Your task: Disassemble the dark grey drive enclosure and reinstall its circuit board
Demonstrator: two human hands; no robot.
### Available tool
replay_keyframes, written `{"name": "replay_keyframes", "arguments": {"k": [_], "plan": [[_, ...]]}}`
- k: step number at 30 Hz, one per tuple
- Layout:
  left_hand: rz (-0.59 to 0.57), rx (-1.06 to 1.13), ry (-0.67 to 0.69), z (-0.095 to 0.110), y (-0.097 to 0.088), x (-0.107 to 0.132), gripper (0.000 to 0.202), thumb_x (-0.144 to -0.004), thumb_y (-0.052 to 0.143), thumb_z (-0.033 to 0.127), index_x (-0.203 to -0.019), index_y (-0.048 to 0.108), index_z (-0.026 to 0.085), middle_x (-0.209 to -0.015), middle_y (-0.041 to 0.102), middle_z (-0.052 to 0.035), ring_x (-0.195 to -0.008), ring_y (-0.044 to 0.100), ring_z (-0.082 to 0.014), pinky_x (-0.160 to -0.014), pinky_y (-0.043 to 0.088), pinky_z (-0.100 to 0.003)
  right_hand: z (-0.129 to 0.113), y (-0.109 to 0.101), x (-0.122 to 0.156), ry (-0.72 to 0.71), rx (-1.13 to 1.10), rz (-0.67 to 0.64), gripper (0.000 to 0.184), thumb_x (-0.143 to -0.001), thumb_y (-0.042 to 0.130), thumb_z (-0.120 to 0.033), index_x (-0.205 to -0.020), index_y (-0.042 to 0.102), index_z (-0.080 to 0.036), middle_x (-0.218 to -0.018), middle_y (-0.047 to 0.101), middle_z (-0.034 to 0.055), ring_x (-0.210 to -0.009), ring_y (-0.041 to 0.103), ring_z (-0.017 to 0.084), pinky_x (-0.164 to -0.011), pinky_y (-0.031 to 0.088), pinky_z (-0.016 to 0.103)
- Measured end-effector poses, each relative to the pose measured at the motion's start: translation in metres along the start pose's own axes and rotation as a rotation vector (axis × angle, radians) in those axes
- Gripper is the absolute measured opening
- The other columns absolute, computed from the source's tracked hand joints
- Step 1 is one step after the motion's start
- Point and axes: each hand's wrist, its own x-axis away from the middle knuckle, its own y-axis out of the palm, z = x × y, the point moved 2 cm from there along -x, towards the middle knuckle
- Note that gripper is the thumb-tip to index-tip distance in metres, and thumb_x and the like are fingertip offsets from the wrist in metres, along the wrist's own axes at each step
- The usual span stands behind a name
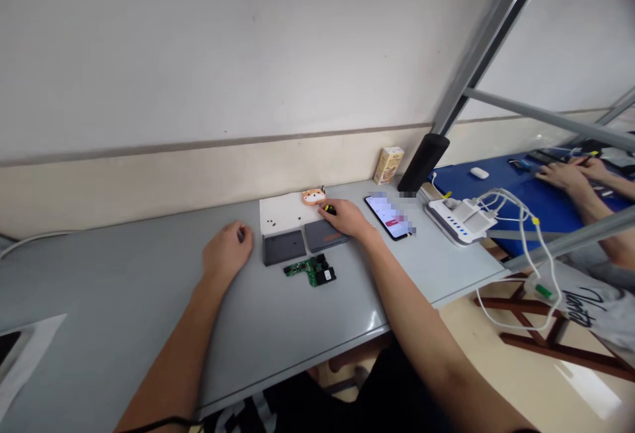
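Note:
My left hand [228, 249] rests curled on the grey desk, left of the dark case parts. A dark spot shows between its thumb and fingers, too unclear to name. My right hand [347, 217] is closed round a small black-and-yellow tool handle [330, 209], just above the far right corner of a dark grey case half [322, 237]. Left of that lies the other case half, a shallow dark shell [284, 248]. In front of both is a green circuit board [311, 270] with black connectors. Several tiny black parts [272, 223] lie on a white sheet [278, 208] behind.
An orange-and-white animal-face item [313, 196] touches the sheet. A lit phone [389, 217], a small carton [388, 165], a black cylinder [423, 162] and a power strip [454, 221] with white cables stand right. A co-worker's hands [565, 174] are over a blue desk [496, 185].

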Motion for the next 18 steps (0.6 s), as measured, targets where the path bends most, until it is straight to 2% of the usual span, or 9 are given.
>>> {"name": "replay_keyframes", "arguments": {"k": [10, 18], "plan": [[-0.004, -0.006, 0.049, -0.0022, 0.0053, 0.0005, 0.023, -0.100, 0.044, 0.038, -0.092, 0.059, 0.023, -0.097, 0.071, -0.0053, -0.077, 0.060, -0.0212, -0.060, 0.028, -0.030, 0.0023, 0.0000, 0.0034, -0.005, -0.037, 0.006, 0.031, -0.103, 0.050, -0.042, -0.114, 0.075, -0.028, -0.110, 0.080, 0.0052, -0.096, 0.071, 0.023, -0.082, 0.047, 0.029], [0.040, 0.009, 0.050, -0.0054, 0.0086, 0.0028, 0.022, -0.100, 0.044, 0.037, -0.092, 0.060, 0.024, -0.095, 0.070, -0.0047, -0.077, 0.060, -0.0210, -0.062, 0.030, -0.030, -0.0009, -0.0054, 0.0069, 0.023, 0.008, 0.038, 0.030, -0.104, 0.048, -0.042, -0.110, 0.073, -0.027, -0.108, 0.080, 0.0059, -0.096, 0.071, 0.024, -0.080, 0.045, 0.030]]}}
